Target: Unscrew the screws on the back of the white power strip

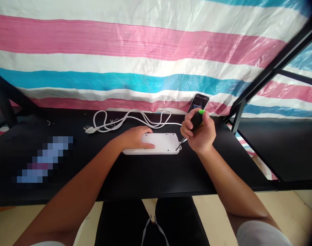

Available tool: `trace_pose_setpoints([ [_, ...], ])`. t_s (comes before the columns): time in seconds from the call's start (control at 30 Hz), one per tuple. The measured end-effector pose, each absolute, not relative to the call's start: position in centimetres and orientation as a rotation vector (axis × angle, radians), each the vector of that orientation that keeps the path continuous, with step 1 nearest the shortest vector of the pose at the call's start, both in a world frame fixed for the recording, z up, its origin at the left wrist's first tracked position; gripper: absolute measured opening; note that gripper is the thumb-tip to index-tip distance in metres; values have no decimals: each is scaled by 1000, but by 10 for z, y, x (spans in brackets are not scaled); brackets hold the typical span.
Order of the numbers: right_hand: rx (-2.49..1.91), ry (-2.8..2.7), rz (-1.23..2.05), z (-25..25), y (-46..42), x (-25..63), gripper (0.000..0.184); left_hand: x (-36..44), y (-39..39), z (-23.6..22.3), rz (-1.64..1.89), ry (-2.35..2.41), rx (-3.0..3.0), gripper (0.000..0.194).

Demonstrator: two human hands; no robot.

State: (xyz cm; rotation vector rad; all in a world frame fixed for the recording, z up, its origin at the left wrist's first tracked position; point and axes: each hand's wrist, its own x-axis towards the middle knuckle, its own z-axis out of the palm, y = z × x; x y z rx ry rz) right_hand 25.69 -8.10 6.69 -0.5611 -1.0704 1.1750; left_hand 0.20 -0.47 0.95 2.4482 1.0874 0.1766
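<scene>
- Strip [159,141]: white, flat on black bench [156,177], near middle, small screws facing up, long side running 9 to 3 o'clock.
- Left hand [134,137]: over strip's 9 o'clock end, fingers grasping it, thumb on top face, other fingers at far edge.
- Right hand [203,135]: fingers clenched round screwdriver [197,120], black handle, green end; tilted, tip down at strip's 3 o'clock end.
- Cord [145,119]: white, loosely looped, 11 o'clock of strip; plug [90,129] at 10.
- Phone [197,101]: 1 o'clock of strip, screen lit, propped against striped sheet [135,37], lower part behind right hand.
- Pixelated patch [46,159]: 8 to 9 o'clock of strip, contents can't tell.
</scene>
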Motion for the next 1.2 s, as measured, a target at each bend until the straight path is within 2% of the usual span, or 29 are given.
trace_pose_setpoints([
  [0.43,-502,-1054,1199,64,-80,257,41,3,-6,12,162,1097,2449,70],
  [1.2,-586,-1050,1208,65,-83,255,50,4,-6,12,161,1095,2449,73],
])
